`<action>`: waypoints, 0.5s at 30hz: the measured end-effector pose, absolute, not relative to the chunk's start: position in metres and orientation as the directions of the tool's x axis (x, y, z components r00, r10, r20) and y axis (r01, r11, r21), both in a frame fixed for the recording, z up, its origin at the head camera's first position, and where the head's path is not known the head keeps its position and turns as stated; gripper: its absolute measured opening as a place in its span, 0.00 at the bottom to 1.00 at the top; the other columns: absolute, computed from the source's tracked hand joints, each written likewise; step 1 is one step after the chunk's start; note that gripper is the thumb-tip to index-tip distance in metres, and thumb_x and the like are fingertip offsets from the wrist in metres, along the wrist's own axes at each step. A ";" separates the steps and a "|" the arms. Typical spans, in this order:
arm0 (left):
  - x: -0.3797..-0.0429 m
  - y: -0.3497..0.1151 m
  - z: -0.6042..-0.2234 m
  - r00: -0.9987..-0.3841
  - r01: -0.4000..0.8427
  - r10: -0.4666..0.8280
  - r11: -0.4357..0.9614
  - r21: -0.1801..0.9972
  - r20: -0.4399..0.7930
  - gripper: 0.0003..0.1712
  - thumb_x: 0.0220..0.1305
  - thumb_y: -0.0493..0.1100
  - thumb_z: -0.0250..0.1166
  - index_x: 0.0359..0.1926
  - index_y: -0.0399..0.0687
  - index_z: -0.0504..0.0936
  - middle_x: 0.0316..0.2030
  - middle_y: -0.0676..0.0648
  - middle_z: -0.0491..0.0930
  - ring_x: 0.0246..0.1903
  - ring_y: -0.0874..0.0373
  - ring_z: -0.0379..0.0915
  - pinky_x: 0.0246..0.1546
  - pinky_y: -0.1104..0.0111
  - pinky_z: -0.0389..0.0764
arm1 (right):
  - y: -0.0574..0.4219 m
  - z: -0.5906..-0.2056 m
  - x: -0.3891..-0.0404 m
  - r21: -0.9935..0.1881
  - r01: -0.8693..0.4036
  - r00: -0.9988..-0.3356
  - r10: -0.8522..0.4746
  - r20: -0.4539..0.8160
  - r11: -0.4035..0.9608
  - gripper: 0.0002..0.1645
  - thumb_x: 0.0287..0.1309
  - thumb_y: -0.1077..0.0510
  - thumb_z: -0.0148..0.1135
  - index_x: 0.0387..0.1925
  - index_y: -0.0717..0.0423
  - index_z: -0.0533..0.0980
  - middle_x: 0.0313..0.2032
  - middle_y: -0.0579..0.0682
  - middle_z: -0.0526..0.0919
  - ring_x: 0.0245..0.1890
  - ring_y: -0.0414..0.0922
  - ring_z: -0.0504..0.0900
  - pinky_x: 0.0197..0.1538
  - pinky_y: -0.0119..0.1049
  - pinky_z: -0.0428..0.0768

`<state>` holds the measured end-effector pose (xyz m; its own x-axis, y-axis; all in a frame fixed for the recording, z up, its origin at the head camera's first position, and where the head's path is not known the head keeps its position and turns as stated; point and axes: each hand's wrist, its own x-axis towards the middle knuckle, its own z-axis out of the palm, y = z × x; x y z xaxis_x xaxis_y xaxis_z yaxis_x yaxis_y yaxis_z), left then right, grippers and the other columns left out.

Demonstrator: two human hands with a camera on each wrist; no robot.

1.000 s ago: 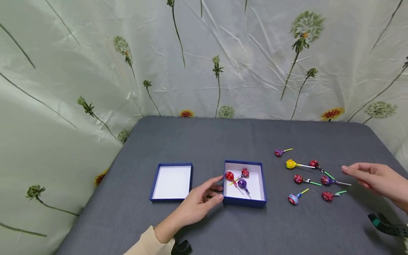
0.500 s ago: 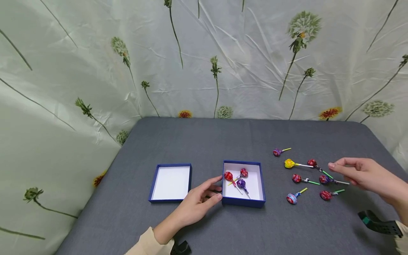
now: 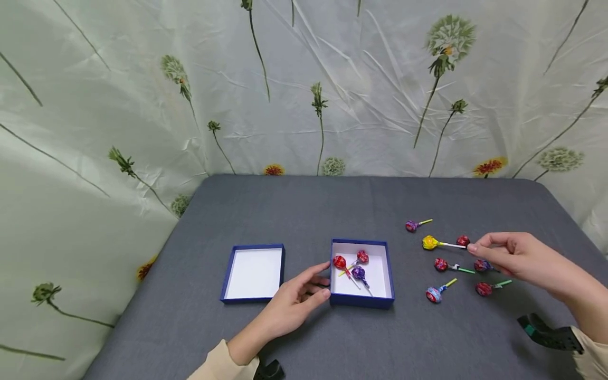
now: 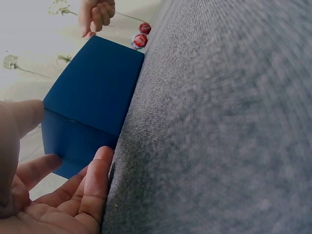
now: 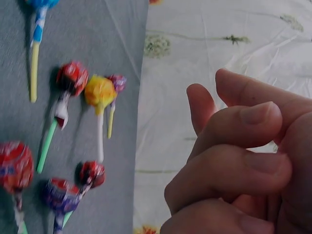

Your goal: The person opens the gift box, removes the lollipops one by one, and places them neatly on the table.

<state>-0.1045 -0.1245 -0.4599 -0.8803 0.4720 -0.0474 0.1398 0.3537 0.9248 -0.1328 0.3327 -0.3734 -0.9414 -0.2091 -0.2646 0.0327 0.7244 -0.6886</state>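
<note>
My left hand (image 3: 296, 303) rests its fingertips and thumb against the left side of a blue box (image 3: 363, 302) with a white inside. Three lollipops lie in it: a red one (image 3: 339, 262), a dark red one (image 3: 362, 256) and a purple one (image 3: 358, 273). Close up, the left wrist view has the fingers touching the blue wall (image 4: 92, 83). Over the loose lollipops hovers my right hand (image 3: 527, 261), fingers loosely bent and holding nothing. Its fingertips are near a yellow lollipop (image 3: 429, 243) and a dark red lollipop (image 3: 463, 241), hiding the latter's stick.
Left of the box lies its blue-rimmed lid (image 3: 254, 273), white inside up. Other lollipops are spread at the right, among them a blue one (image 3: 434, 294), a red one (image 3: 484, 288) and a small purple one (image 3: 411, 226). A flowered curtain (image 3: 285, 121) hangs behind the grey table (image 3: 304, 211).
My right hand has moved left over the lollipops, now covering part of the dark red and purple ones. The left hand stays at the box; the whole view has shifted slightly.
</note>
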 end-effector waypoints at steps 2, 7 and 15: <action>-0.105 -0.124 -0.460 -0.879 0.142 0.475 0.351 0.925 -0.046 0.32 0.81 0.50 0.64 0.80 0.57 0.70 0.63 0.42 0.84 0.52 0.59 0.84 0.48 0.73 0.80 | 0.328 -0.371 -0.132 -0.693 0.020 -0.942 -0.220 -0.255 0.721 0.15 0.82 0.48 0.57 0.45 0.55 0.81 0.17 0.39 0.62 0.19 0.38 0.63 0.27 0.39 0.64; -0.105 -0.123 -0.461 -0.878 0.145 0.477 0.351 0.925 -0.043 0.32 0.81 0.51 0.64 0.80 0.58 0.70 0.63 0.43 0.84 0.52 0.59 0.84 0.48 0.73 0.80 | 0.313 -0.364 -0.132 -0.719 -0.004 -0.927 -0.273 -0.258 0.695 0.14 0.81 0.50 0.59 0.45 0.57 0.80 0.17 0.39 0.64 0.18 0.37 0.63 0.23 0.38 0.64; -0.105 -0.125 -0.462 -0.881 0.143 0.471 0.344 0.928 -0.039 0.32 0.80 0.50 0.65 0.79 0.56 0.71 0.62 0.42 0.84 0.51 0.59 0.84 0.49 0.73 0.81 | 0.290 -0.359 -0.131 -0.719 -0.051 -0.912 -0.326 -0.250 0.694 0.16 0.80 0.47 0.60 0.45 0.56 0.80 0.17 0.39 0.59 0.17 0.35 0.58 0.21 0.37 0.64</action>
